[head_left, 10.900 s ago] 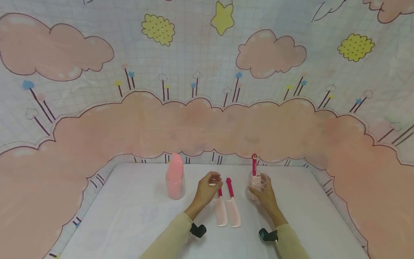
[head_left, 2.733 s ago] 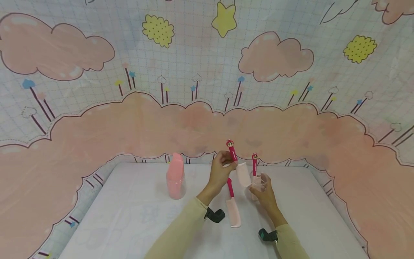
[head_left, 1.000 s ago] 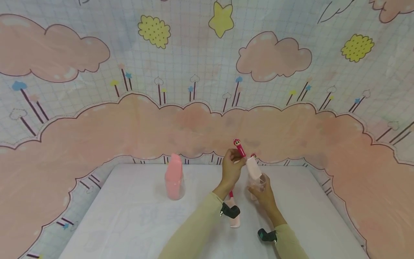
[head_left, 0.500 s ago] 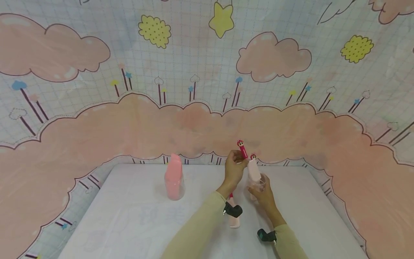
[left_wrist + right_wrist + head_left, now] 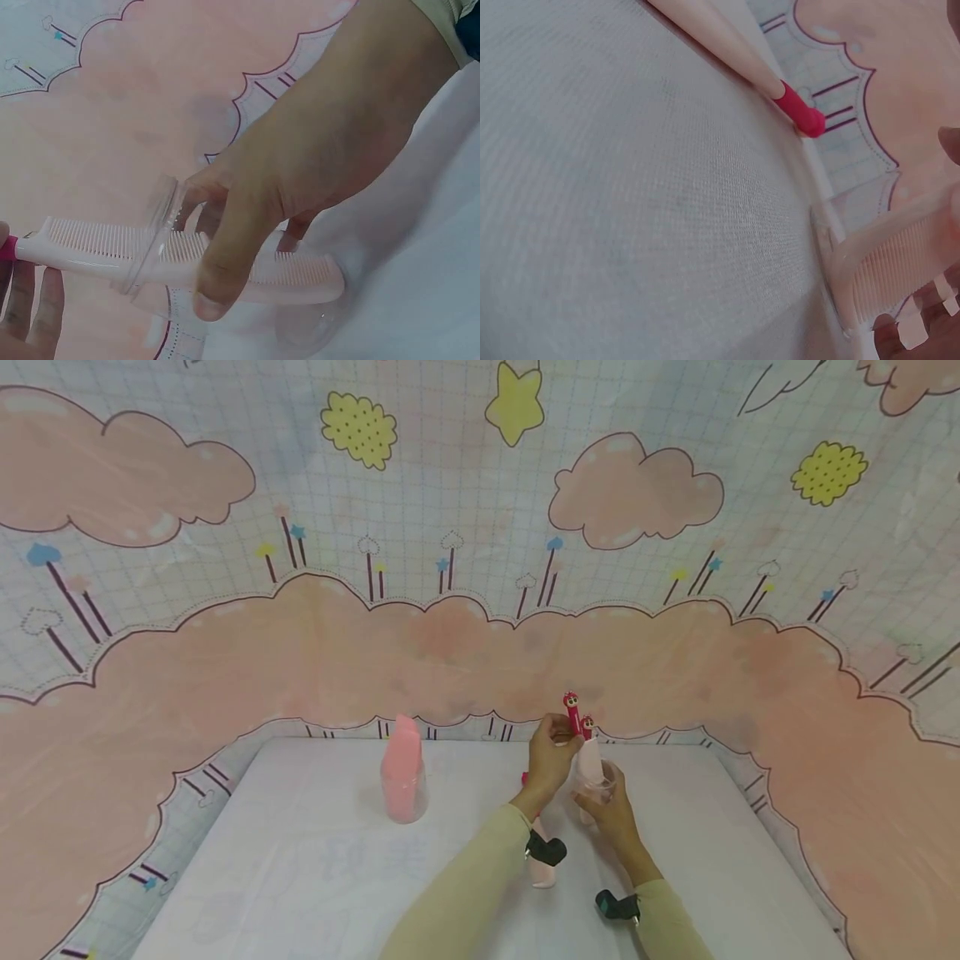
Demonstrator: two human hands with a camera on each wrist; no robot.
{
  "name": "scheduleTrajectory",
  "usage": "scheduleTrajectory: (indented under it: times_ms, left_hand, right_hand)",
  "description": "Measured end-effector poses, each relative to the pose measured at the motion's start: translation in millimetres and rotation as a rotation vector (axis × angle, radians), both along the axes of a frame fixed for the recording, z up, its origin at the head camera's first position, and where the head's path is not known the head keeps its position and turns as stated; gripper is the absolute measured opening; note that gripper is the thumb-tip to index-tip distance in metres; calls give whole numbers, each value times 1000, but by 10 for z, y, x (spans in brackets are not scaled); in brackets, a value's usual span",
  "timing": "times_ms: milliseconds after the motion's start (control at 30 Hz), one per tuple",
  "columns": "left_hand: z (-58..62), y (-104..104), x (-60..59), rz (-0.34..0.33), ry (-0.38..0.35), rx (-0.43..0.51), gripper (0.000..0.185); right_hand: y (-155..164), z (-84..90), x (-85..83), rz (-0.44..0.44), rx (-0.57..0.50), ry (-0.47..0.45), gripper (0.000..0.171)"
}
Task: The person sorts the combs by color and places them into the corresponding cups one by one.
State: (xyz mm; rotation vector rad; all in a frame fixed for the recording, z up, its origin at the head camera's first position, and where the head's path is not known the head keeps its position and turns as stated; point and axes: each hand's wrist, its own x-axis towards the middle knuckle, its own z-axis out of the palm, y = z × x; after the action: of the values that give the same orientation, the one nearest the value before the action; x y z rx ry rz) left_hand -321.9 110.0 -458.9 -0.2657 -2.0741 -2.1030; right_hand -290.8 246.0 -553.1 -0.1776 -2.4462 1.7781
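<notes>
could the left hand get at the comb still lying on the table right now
Probably not at once: the left hand pinches another comb, its teeth end partly inside the clear cup. The lying comb sits just beneath that forearm, with nothing over it.

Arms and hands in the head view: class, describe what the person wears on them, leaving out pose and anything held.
Both arms wear long, loose, pale yellow-beige sleeves reaching the wrists. The left hand and right hand are bare: no gloves, rings or markings show. Each wrist carries a small dark camera unit, the left black, the right black with a teal-green part. No cables are visible.
</notes>
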Motion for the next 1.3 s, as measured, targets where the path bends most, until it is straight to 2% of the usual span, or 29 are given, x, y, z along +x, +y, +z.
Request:
scheduleTrajectory:
  times_ms: [167,500,900,1300]
  left_hand:
    - [-52,19,0,2,-19,-33,26]
    - [-231,47,-62,19,-41,-50,25]
    - [-297,50,-32,-7,-80,-128,23]
    - [-320,15,-9,-42,-48,-219,23]
  right_hand:
    - [4,-12,-5,4,-2,4,90]
    - [19,-39,-33,8,19,-1,90]
    - [19,-25,-9,23,-1,7,90]
    - [25,-40,5,28,14,10,91]
